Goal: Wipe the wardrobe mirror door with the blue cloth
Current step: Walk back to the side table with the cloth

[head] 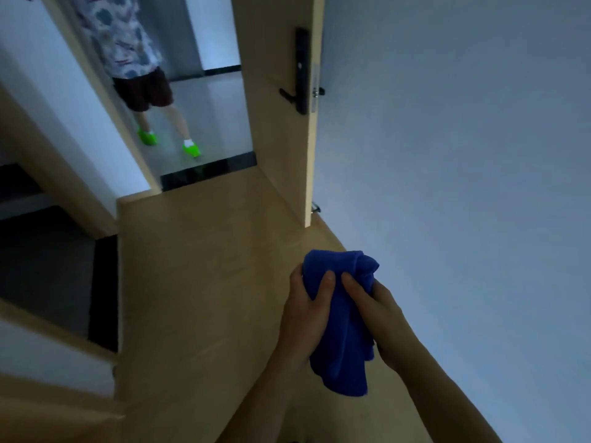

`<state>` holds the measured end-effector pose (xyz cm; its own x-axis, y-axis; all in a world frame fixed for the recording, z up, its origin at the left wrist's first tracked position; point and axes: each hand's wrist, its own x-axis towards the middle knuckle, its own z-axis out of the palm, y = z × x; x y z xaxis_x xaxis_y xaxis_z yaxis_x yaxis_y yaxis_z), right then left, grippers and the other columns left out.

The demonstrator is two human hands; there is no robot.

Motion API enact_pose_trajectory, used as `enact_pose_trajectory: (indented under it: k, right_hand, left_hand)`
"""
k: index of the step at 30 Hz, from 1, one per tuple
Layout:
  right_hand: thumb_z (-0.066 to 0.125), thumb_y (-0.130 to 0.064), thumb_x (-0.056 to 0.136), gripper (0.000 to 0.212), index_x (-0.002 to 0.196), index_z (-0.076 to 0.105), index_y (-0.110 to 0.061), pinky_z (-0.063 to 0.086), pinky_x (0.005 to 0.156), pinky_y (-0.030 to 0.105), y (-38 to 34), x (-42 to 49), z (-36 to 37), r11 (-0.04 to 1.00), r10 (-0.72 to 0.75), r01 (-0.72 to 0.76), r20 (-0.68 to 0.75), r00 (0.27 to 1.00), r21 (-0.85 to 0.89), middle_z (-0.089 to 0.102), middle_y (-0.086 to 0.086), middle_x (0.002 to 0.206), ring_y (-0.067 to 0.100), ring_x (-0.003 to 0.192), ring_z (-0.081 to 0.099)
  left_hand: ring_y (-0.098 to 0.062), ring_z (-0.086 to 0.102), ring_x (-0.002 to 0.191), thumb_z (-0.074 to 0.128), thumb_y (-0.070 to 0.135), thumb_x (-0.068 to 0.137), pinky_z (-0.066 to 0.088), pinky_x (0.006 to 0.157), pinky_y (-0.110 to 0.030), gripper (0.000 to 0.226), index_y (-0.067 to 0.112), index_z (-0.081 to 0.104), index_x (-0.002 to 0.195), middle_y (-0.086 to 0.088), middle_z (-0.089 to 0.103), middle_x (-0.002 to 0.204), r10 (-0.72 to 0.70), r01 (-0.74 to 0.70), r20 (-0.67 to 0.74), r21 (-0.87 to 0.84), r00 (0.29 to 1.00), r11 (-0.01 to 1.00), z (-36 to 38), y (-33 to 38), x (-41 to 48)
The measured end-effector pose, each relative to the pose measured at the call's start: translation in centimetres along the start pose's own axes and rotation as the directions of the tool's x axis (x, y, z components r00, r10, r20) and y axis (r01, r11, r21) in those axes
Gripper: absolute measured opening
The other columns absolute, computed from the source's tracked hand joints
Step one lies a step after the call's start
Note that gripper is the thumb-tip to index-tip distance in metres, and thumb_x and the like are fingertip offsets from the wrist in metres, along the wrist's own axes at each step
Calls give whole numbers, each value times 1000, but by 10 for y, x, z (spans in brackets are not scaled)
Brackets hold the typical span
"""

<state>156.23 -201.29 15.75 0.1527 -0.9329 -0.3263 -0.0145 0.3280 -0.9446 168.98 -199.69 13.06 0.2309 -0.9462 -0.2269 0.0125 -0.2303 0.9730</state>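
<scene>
Smooth, pale wood-look floor (198, 282) meets a plain white wall (463, 155) on the right. A flat tan door (278, 123) with a slim black lever handle (300, 71) stands open. Beyond a glossy dark threshold (208, 174) stands a person (128, 52) in green shoes. Low in view, the left hand (307, 311) and right hand (380, 314) each have their grip clamped on the soft, crumpled cloth (342, 330), held above the floor.

Your soft blue cloth (340, 334): solid deep blue. Light-wood door (278, 123): pale tan, with black lever handle (302, 71). Bystander's shoes (147, 137): neon green.
</scene>
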Motion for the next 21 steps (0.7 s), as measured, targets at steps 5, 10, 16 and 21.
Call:
enact_pose_trajectory:
  k: [5,10,16,21]
  right_hand:
    - [61,-41,96,28,112,66,-18,57,93,47,18,-29,-19,998,34,-18,-265,964,63,76,5,102,23,98,72]
    - [65,-49,91,33,105,66,-19,61,81,40,43,-67,-41,990,96,-36,-458,884,139,77,2,93,18,86,75]
    - [64,-50,92,35,108,66,-19,60,79,38,65,-123,-79,967,111,52,-594,797,251,78,1,96,19,89,75]
    - [63,-50,93,37,108,66,-17,60,81,42,81,-180,-117,945,119,139,-710,694,295,77,5,96,23,90,75]
  left_hand:
    - [0,69,101,57,51,99,58,87,-26,49,35,42,143,14,66,123,16,-37,228,87,974,996,21,-4,-8]
    - [-6,69,104,57,51,99,58,95,-39,51,38,37,145,13,65,124,-60,-13,443,158,895,987,45,-10,-32]
    - [-4,70,101,59,54,97,60,91,-40,50,42,40,142,18,67,120,-77,-66,622,204,779,977,90,-16,-70]
    - [-4,71,99,60,60,91,61,89,-41,57,43,40,142,17,69,117,-87,-140,737,240,670,961,142,-21,-113]
